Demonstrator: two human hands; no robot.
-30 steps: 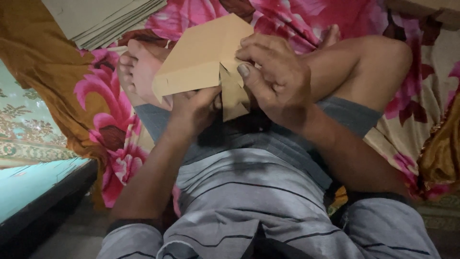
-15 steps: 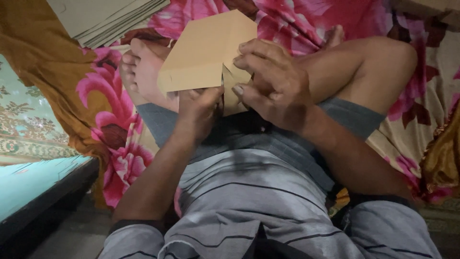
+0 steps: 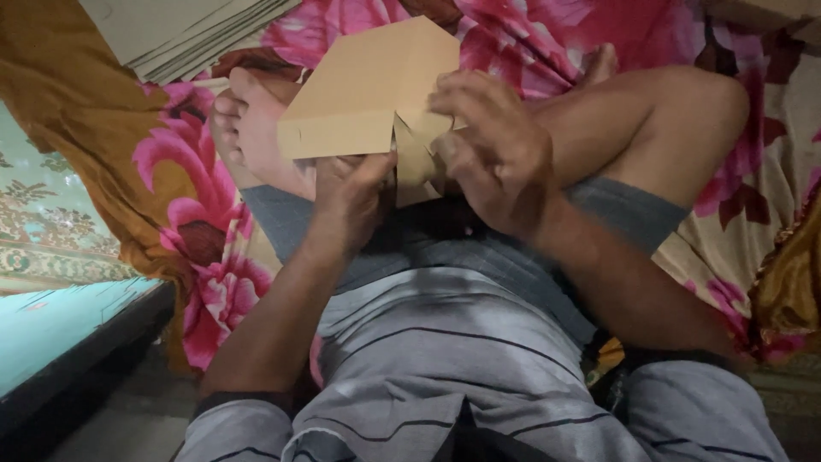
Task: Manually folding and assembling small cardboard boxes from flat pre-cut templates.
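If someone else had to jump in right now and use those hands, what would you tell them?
Left hand: grips the lower edge of the brown paper piece from underneath.
Right hand: fingers press down on the paper's right side, where small flaps are folded.
Where things are: the paper is held over the lap, above the crossed legs. A stack of flat sheets lies at the upper left on the flowered cloth.
Done: the paper already has creases and folded flaps at its lower right.
Left: the flaps are not pressed flat yet; the stack looks unfolded.
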